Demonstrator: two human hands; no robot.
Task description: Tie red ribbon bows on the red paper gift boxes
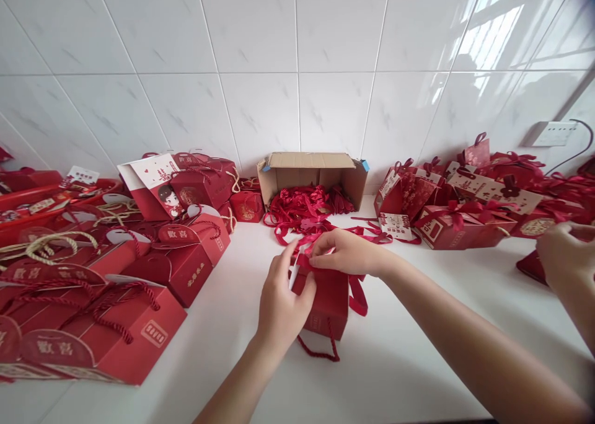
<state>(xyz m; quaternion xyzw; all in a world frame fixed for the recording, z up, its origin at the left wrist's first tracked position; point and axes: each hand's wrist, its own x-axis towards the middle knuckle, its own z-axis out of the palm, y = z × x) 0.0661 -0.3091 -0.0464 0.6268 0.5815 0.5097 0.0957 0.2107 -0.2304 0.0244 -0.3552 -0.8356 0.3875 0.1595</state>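
A small red gift box (329, 309) stands on the white table in front of me. Along its left side, my left hand (284, 297) steadies it, with the thumb across the front and the fingers behind. At the top edge my right hand (343, 251) pinches a red ribbon, its fingertips close to my left fingers. A loop of that ribbon (357, 298) hangs down the box's right side. A twisted dark red cord handle (320, 354) droops onto the table before the box. What lies under my fingertips is partly hidden.
Behind the box, a cardboard carton (311, 160) lies on its side, spilling red ribbons (307, 204). Rows of red boxes with cord handles (139, 337) fill the left; ribbon-tied boxes (469, 229) stand right. Another person's hand (568, 256) is at the right edge. A power strip (551, 134) is on the wall.
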